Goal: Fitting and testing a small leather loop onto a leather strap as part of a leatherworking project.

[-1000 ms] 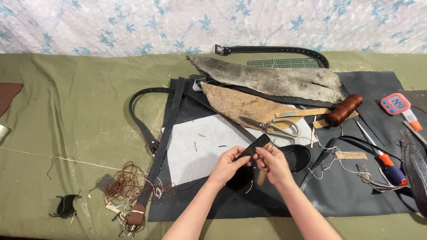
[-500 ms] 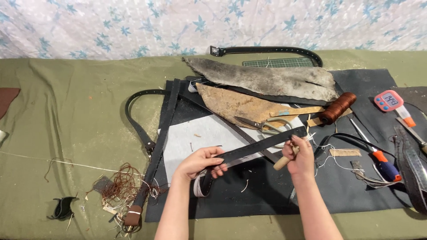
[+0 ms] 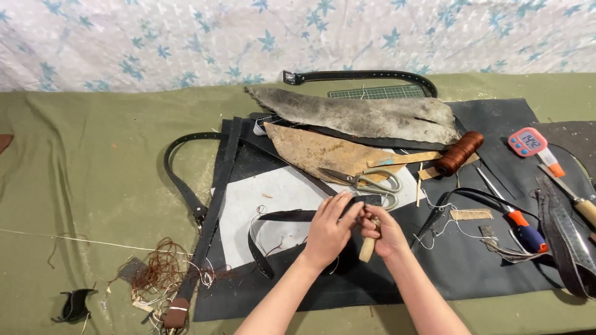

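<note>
Near the middle of the black work mat (image 3: 472,273), both hands meet over a narrow dark leather strap (image 3: 292,216). The left hand (image 3: 327,232) is closed on the strap's right end, fingers pinching it from above, seemingly to keep it flat and steady. The right hand (image 3: 386,234) is clenched round a pale wooden tool handle (image 3: 367,247); the working tip is hidden between the hands, so what it does to the strap cannot be told. From the grip the strap runs left across a white sheet (image 3: 261,195), then bends toward the near edge in a loop with loose thread beside it.

Just beyond the hands lie scissors (image 3: 366,180) on a tan leather piece (image 3: 310,151), close enough to crowd any move away from the person. Farther off rests a grey hide (image 3: 360,115), with a black belt (image 3: 360,75) and a green cutting mat (image 3: 375,92) behind it. To the right sit a spool of brown thread (image 3: 459,152), a pink timer (image 3: 528,142) and an orange-and-blue handled tool (image 3: 524,228), with a dark cord looping near the right wrist. To the left, a long black strap (image 3: 211,211) lies along the mat's edge, and a tangle of brown thread (image 3: 162,270) sits on the green cloth (image 3: 81,180).
</note>
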